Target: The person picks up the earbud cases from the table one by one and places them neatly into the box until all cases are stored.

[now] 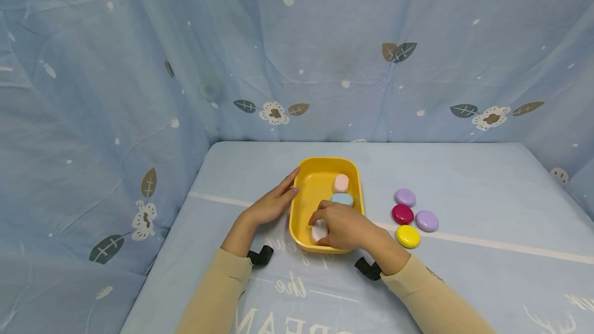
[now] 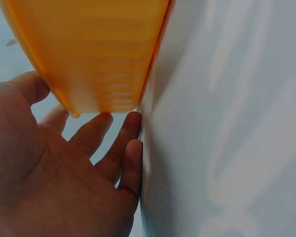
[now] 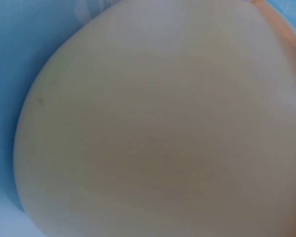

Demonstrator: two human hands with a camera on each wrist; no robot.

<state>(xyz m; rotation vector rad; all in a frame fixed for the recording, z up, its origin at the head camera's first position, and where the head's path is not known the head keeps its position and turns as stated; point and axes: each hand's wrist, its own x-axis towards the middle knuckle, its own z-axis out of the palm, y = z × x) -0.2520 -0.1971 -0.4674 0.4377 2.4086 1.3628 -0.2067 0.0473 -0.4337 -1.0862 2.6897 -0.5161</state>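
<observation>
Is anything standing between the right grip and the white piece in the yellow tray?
Nothing visible does. In the head view, the right grip has its fingers curled at the white piece. The blue piece and pink piece lie farther up the yellow tray, not in between.

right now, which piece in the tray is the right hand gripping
The white piece, at the near end of the tray; the pink piece and blue piece lie beyond, ungripped.
</observation>
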